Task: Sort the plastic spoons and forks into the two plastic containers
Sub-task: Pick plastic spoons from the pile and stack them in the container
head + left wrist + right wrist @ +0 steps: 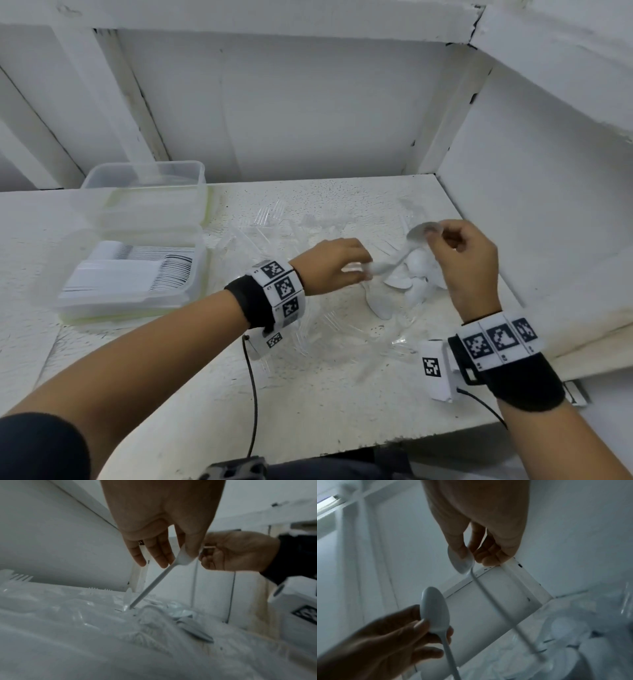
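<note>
My left hand [356,265] pinches a white spoon [184,559] by its bowl, the handle pointing down at the table. My right hand [435,238] pinches a second white spoon [422,231] by its bowl, its handle [489,596] hanging down. The two hands are close together above a pile of white spoons [416,282]. Clear forks [270,219] lie scattered around it and are hard to make out. At the left stand two clear containers: the near one [68,308] holds stacked white cutlery, and the far one [144,171] has contents I cannot make out.
The work surface is a rough white shelf [308,394] boxed in by a back wall [308,120] and a right side wall [548,205]. Its front edge [342,445] is near my body. Wrist bands with cables hang over the front area.
</note>
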Available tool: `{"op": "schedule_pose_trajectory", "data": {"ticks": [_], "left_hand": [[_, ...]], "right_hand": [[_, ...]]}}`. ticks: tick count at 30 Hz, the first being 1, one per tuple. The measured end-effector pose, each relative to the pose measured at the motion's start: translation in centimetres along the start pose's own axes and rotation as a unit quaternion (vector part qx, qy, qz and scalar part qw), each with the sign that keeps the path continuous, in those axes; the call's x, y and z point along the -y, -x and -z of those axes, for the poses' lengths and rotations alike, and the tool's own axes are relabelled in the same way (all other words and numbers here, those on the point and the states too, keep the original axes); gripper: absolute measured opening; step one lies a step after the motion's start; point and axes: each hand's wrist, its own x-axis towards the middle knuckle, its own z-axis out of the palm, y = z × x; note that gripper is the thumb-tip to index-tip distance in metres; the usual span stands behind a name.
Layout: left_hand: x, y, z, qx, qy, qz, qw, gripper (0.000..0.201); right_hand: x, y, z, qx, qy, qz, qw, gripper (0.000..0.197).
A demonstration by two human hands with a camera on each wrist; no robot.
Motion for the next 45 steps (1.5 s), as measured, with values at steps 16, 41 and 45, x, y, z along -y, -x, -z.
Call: {"op": "schedule_pose_trajectory", "data": {"ticks": [16,41,45], "left_hand": [[-0.5,-1.7,0.3,0.034,-0.027,0.163,0.986,0.021],[-1.3,-2.0,1.4,-0.047,0.060,0.121,0.990,0.022],[-1.1,-1.3,3.5,-0.146,0.187,0.212,0.948,0.015]], "right_hand": [[-0.1,0.6,-0.9,0.138,0.091,-0.008,0.986,0.009],[-3.1,1.0,0.6,0.207,0.214,-0.066,0.952,0.031],[-4.1,1.6,-0.7,0.339,0.348,-0.080,0.870,0.029]]}}
